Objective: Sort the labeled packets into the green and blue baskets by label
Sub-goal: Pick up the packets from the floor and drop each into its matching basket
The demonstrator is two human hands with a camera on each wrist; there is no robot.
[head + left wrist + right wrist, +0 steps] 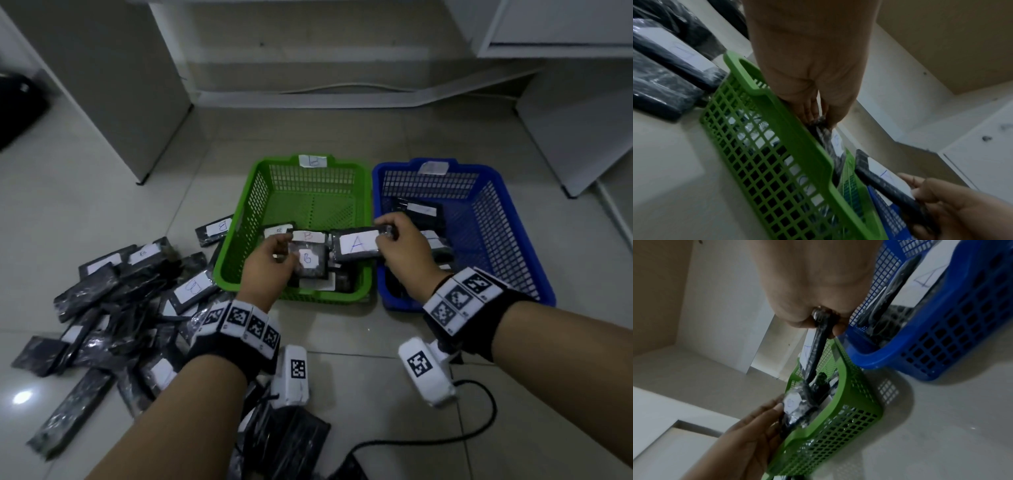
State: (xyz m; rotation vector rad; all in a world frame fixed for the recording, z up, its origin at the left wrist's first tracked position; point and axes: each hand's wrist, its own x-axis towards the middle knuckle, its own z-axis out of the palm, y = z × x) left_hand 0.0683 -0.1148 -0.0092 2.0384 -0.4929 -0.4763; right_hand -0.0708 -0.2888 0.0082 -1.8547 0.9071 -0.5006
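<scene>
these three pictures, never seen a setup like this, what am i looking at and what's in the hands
No robot: a person wearing cameras. The wide picture comes from the head; the other two look along each wrist. On a tiled floor stand a green basket tagged B and a blue basket, with a pile of black packets to the left. The left hand pinches a packet labeled B over the green basket. The right hand grips a packet labeled A, also above the green basket, beside the blue one.

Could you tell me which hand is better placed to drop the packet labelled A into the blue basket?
The right hand: it already pinches the A packet beside the blue basket. The left hand holds a B packet over the green basket.
</scene>
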